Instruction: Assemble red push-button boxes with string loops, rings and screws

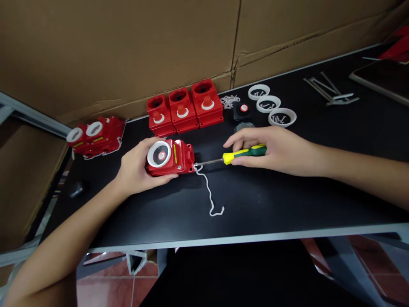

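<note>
My left hand (136, 167) is wrapped round a red box-shaped housing (179, 158) with a white ring and a round dark window on top. In my right hand (271, 149) is a screwdriver (230, 157) with a yellow and green handle. Its metal shaft points left, and the tip meets the right end of the housing. A white cord (209, 192) trails from that same end onto the black table, its free end lying toward me. My fingers hide part of the housing's left side.
Three red housings (183, 111) line the cardboard wall (128, 51); finished-looking red units (102, 136) sit at left. Beyond my right hand are white rings (283, 117) holding screws, a black square part (242, 110) and a cord bundle (230, 100). Metal rods (332, 91) lie farther right.
</note>
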A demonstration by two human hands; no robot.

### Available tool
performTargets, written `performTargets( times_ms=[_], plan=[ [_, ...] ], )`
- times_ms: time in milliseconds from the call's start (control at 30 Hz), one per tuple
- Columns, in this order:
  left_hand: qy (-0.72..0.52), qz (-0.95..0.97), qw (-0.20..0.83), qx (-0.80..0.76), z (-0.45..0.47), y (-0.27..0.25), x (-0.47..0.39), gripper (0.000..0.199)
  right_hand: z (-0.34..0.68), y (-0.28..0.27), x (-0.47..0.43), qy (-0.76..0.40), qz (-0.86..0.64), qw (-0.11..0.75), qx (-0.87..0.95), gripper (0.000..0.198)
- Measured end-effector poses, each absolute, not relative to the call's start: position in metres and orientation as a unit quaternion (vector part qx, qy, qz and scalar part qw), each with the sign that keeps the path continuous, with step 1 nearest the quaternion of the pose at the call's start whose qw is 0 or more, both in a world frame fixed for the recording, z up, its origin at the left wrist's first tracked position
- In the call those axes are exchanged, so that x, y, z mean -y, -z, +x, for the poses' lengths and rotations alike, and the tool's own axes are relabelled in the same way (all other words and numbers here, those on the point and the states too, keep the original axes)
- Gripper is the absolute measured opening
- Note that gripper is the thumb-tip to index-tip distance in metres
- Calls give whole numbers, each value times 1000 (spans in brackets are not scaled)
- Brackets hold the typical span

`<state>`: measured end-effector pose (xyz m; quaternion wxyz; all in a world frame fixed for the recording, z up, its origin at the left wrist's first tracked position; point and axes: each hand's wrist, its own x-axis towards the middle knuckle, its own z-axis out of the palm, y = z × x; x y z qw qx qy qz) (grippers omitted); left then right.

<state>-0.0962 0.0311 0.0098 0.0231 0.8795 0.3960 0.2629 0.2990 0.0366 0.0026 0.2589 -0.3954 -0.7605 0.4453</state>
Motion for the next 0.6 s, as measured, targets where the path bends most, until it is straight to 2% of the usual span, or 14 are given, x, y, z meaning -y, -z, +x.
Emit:
performTargets(
  times_ms=[133,233,400,600],
  plan=[
    [-248,877,30,-410,-94,-12,-30,77,299,-3,-34,-493,-401,231,736,74],
    [-252,883,31,-395,-92,-12,-29,76,300,-9,-32,-488,-402,206,747,83],
    [-234,887,20,-399,-91,-11,-28,81,300,-16,-31,-467,-395,163,774,73],
    [-235,896,-18,-376,-95,-10,-29,82,299,-13,-32,-437,-385,175,794,62]
  ],
)
